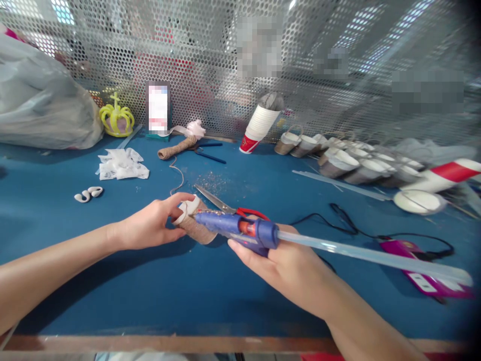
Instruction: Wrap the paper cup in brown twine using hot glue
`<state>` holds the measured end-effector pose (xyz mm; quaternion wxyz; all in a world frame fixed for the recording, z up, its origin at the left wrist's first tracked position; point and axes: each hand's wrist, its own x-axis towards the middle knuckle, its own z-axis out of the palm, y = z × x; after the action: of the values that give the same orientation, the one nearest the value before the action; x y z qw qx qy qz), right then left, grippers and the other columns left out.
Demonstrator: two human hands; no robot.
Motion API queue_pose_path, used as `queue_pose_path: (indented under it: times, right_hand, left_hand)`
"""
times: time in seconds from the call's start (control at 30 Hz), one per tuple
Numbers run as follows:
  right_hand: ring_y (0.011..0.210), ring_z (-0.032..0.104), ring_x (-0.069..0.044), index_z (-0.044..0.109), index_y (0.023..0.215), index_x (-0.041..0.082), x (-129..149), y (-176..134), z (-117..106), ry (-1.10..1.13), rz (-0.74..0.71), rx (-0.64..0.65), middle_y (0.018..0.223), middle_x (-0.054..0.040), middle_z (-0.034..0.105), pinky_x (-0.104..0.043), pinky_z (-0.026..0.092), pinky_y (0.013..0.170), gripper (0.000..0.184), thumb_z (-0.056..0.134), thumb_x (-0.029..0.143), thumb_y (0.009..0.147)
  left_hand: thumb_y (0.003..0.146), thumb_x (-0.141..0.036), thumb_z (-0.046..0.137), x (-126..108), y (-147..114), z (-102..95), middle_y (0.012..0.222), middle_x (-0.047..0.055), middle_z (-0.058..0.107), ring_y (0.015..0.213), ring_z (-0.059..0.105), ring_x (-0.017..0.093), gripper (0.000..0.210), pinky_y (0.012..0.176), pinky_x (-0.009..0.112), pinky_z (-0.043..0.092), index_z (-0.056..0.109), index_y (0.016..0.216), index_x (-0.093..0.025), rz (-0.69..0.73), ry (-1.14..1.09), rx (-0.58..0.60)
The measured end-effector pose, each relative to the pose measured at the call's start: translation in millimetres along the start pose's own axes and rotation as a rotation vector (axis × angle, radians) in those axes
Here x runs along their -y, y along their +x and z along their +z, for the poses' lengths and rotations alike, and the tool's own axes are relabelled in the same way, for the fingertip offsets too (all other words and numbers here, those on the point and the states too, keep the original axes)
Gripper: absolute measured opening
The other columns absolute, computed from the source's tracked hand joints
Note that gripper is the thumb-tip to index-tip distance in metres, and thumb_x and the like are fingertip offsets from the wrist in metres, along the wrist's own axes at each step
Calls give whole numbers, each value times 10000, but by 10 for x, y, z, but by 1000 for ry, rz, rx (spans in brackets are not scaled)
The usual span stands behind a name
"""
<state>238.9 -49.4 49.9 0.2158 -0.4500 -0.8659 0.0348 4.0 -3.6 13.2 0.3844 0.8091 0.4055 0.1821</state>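
My left hand [150,223] grips a small paper cup [199,228] by its rim, tilted on its side above the blue table. Brown twine covers the cup's outer wall. In my right hand [285,260] is a blue hot glue gun [240,230], its nozzle end close to the twine on the cup; whether they touch I cannot tell. A long clear glue stick [361,254] sticks out of the gun's back toward the right. Just behind the gun lie scissors [216,199] with red handles, partly hidden by it. A twine roll [178,148] trails a strand toward the cup.
Stacked paper cups [259,123] lean against the perforated metal screen. Several twine-wrapped cups [338,163] crowd the back right, beside glue sticks [338,184]. A purple box [417,271] and black cable [343,220] lie right. Crumpled white lace [122,164] and a plastic bag [41,95] are left.
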Motion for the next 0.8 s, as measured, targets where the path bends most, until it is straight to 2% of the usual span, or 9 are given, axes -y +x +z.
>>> queue_pose_path:
  times: [0.07, 0.17, 0.23, 0.37, 0.6, 0.7, 0.8]
  right_hand:
    - [677, 639, -186, 632, 730, 213, -28, 22, -20, 9, 22, 31, 699, -26, 680, -274, 510, 641, 160, 497, 267, 799]
    - [654, 639, -164, 629, 725, 219, -41, 58, -44, 71, 130, 95, 712, -5, 689, -261, 508, 643, 165, 493, 258, 810]
    - [671, 644, -172, 634, 744, 216, -36, 57, -43, 78, 157, 97, 741, -17, 694, -272, 511, 652, 157, 498, 262, 808]
    - [720, 648, -199, 636, 791, 207, -14, 0, -10, 23, 126, 43, 766, -46, 687, -297, 516, 663, 136, 519, 278, 793]
    - [686, 634, -169, 606, 786, 209, 52, -16, 46, 69, 17, 49, 743, -28, 668, -253, 516, 635, 96, 518, 243, 802]
    - [703, 640, -180, 622, 777, 205, 34, -17, 43, 34, 16, 25, 755, -39, 676, -257, 518, 631, 117, 512, 237, 799]
    - [728, 648, -204, 642, 776, 204, -16, -16, 14, -24, -46, 0, 749, -47, 687, -285, 516, 662, 148, 501, 239, 802]
  left_hand:
    - [733, -169, 539, 0, 2, 2, 856, 14, 699, 644, 595, 125, 537, 629, 234, 432, 329, 1227, -173, 1, 1, -2]
    - [729, -170, 540, -6, 5, 8, 857, 18, 697, 672, 606, 134, 544, 636, 236, 435, 331, 1231, -169, 0, -10, 0]
    - [726, -163, 539, -10, 7, 12, 857, 20, 697, 686, 609, 139, 547, 636, 234, 434, 332, 1232, -165, 1, -12, 2]
    - [727, -158, 536, -11, 4, 15, 861, 14, 702, 641, 595, 126, 541, 615, 227, 429, 334, 1229, -170, -7, 0, 0]
    - [732, -166, 534, -1, -1, 10, 889, 14, 707, 614, 582, 112, 548, 601, 219, 423, 322, 1237, -169, -1, -9, 3]
    - [731, -162, 538, 1, 1, 9, 873, 10, 706, 605, 575, 109, 553, 595, 217, 417, 321, 1238, -166, -8, 3, 0]
    - [731, -158, 539, 5, 3, 10, 860, 7, 702, 648, 591, 122, 558, 616, 224, 420, 319, 1244, -170, -4, 6, 3]
